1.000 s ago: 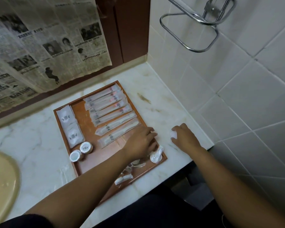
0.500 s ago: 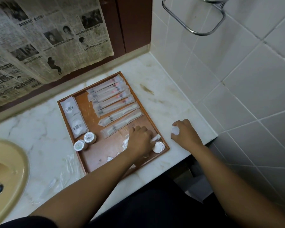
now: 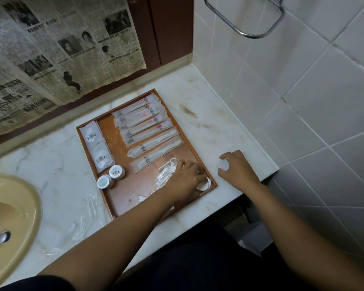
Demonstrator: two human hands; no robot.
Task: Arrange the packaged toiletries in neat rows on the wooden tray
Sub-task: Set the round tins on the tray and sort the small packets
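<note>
A wooden tray (image 3: 135, 194) lies on the marble counter. Several long white sachets (image 3: 147, 127) lie in a row at its far right. Two square white packets (image 3: 96, 147) line its left edge, with two small round tins (image 3: 110, 176) below them. My left hand (image 3: 187, 180) rests in the tray's near right corner, its fingers on a clear packet of cotton buds (image 3: 166, 173) and a small white round piece (image 3: 204, 185). My right hand (image 3: 236, 170) is on the counter right of the tray, its fingers curled round a small white round container (image 3: 223, 165).
A beige sink (image 3: 6, 223) sits at the left. Crumpled clear plastic wrap (image 3: 78, 225) lies on the counter between sink and tray. Newspaper (image 3: 51, 45) hangs on the back wall. A chrome towel ring (image 3: 250, 26) juts from the tiled right wall. The counter edge runs close to my body.
My left hand has slid toward the tray's near right corner and pushed the cotton bud packet there. My right hand has stayed put with its round container.
</note>
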